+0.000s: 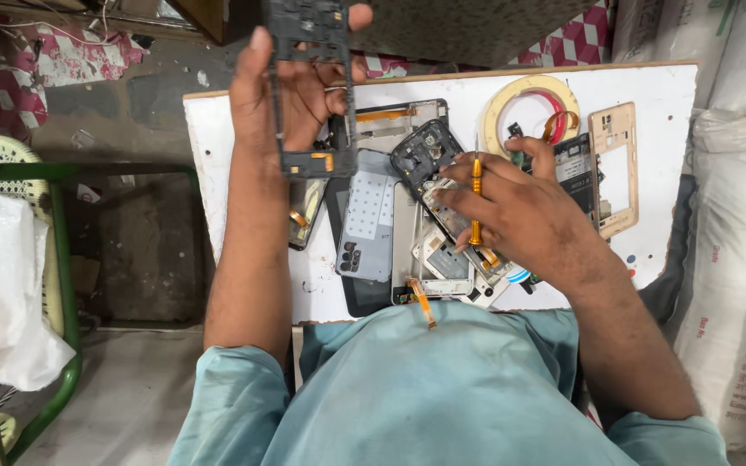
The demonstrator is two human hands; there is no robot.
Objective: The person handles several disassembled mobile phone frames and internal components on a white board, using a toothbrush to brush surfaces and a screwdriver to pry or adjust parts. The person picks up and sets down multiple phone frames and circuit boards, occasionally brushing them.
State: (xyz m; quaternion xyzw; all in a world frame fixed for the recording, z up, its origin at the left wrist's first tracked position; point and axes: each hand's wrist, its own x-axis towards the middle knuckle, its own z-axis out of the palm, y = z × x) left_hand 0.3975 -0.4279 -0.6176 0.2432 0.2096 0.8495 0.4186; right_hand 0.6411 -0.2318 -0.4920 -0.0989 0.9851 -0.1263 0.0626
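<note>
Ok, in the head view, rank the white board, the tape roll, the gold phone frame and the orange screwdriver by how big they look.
1. White board, by far the largest.
2. Tape roll and gold phone frame: similar, so unranked.
3. Orange screwdriver, thinnest, partly hidden in the right hand.

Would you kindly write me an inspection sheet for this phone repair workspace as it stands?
Surface: white board, scuffed, laid across the person's lap area.
Job's things: dark phone frame lifted in the left hand; orange-handled screwdriver in the right hand, over opened phones.
Clutter: grey phone back cover, gold frame, tape roll, dark camera housing.
Hands: left closed on the frame; right closed on the screwdriver.
Cables: orange flex ribbon hanging off the front edge.
Surroundings: sacks at right, green-framed chair at left, concrete floor.
</note>
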